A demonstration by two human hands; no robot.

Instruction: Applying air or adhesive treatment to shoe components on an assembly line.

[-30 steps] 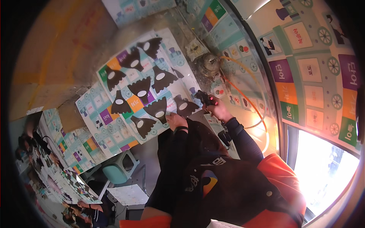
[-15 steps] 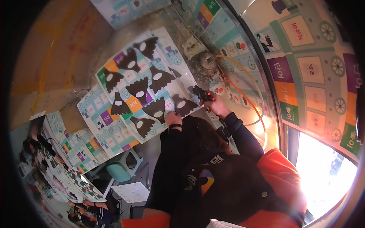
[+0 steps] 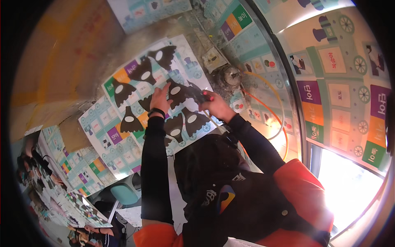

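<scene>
Several black flared pieces with scalloped edges and white ovals lie on a printed card-covered tabletop, such as this one at the upper left (image 3: 123, 90). My left hand (image 3: 160, 101) rests among them, thumb and index finger spread, its fingertips at the edge of a black piece (image 3: 176, 96). My right hand (image 3: 219, 108) is closed round a black hand tool with red parts (image 3: 201, 96). The tool's dark front end sits over the right side of that same piece. Its exact kind is hard to make out.
A grimy round metal fitting (image 3: 230, 77) stands right of the sheets, with a yellow hose (image 3: 271, 84) and an orange hose (image 3: 269, 108) beside it. A teal stool (image 3: 124, 193) is below the table. At far left, other people work at another table.
My left hand has moved up and left from the near edge onto the pieces, its fingers now spread. The right hand and tool have shifted left over a piece.
</scene>
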